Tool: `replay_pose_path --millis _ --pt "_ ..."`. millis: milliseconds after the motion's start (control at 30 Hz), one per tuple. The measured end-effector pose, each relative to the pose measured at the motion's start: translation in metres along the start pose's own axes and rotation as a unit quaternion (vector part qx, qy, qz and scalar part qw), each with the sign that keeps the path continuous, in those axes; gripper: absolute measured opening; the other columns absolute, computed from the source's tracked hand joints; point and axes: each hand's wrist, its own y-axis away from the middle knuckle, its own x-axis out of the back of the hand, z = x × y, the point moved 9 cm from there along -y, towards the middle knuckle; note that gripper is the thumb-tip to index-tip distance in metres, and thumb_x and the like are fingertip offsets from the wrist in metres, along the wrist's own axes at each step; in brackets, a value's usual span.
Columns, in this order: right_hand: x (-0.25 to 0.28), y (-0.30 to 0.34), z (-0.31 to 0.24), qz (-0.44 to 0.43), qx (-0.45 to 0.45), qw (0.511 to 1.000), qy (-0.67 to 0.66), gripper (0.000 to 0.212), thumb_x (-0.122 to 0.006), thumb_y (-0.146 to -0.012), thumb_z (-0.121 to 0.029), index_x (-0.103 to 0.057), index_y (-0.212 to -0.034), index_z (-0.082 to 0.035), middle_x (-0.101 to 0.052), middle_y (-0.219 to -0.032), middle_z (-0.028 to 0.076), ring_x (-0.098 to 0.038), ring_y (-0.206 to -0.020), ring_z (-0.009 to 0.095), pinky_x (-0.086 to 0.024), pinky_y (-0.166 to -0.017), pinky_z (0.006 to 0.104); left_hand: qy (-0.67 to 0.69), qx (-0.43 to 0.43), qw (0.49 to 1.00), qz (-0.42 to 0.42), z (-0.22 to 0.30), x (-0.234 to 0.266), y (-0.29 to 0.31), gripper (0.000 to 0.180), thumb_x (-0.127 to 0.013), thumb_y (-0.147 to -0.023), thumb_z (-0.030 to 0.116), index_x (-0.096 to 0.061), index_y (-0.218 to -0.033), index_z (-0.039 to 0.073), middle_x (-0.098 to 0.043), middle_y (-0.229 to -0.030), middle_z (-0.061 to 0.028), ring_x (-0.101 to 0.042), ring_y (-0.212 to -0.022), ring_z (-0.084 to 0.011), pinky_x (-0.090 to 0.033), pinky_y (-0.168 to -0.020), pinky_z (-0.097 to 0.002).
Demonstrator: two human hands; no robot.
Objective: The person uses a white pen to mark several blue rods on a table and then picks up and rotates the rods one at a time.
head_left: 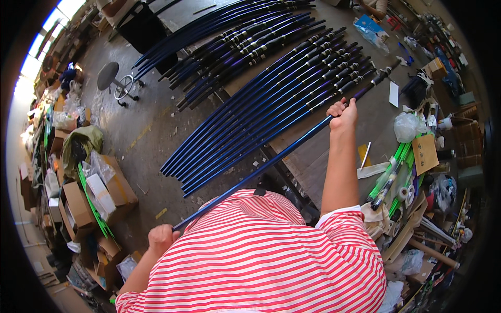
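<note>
Both bare hands are holding one long glossy dark-blue rod [300, 142], which is slanting over the near edge of the flat grey-brown counter [378, 130]. Left hand [163, 239]: grip wrapping the rod's thin end, fingers curled in, sitting off the counter's near-left side. Right hand [343, 113]: grip wrapping the rod near its dark handle section, fingers curled, hovering above the counter. Similar slim blue rods [252, 107] are lying side by side across the counter, thin ends overhanging its left edge. Bright-green thin rods [401, 151] are lying toward the counter's right, beside a tan paper envelope [425, 154]. Left of the counter, a round grey stool [108, 75] is standing.
</note>
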Motion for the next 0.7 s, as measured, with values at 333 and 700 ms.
replay_pose_path --millis 333,700 --pt "-0.092 0.049 -0.013 -0.350 -0.068 0.925 -0.133 0.047 -0.035 -0.089 -0.051 -0.039 -0.062 -0.012 -0.023 -0.047 -0.005 -0.019 -0.035 0.006 -0.018 -0.031 0.0190 0.441 0.283 0.806 -0.275 -0.010 -0.042 0.035 0.020 -0.052 -0.081 0.023 -0.056 -0.072 0.006 -0.055 -0.064 -0.0122 -0.055 -0.056 -0.0265 -0.045 -0.051 -0.0359" --pt "-0.083 0.028 -0.019 -0.072 0.054 0.996 0.027 0.044 -0.030 -0.091 -0.048 -0.039 -0.067 -0.012 -0.028 -0.050 -0.004 -0.025 -0.039 0.007 -0.024 -0.037 0.0203 0.044 0.065 0.995 0.066 -0.033 0.054 -0.023 0.024 -0.053 -0.083 0.025 -0.051 -0.075 0.002 -0.052 -0.060 -0.0147 -0.053 -0.054 -0.0301 -0.043 -0.049 -0.0383"
